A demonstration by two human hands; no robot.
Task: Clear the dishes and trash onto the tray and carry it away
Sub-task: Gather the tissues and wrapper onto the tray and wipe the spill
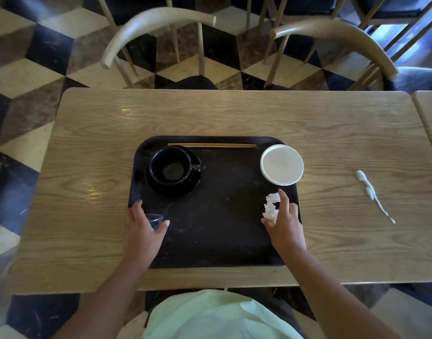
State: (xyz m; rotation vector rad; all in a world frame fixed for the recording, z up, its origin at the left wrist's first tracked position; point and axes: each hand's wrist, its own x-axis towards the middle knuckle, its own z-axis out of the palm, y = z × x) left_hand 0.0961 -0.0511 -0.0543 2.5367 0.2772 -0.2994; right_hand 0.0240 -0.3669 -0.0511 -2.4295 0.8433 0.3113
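Left hand (143, 227) wrapped round small clear cup (154, 220) at black tray's (210, 243) near-left edge; set down flat — light plastic, tips easily. Glossy black cup on saucer (173, 171), wooden chopsticks (211, 145), white bowl (281, 164) aboard. Right hand (284, 222) pinching crumpled napkin (271, 206) — release on tray. Twisted white wrapper (371, 192) remaining on woodgrain bench (88, 155).
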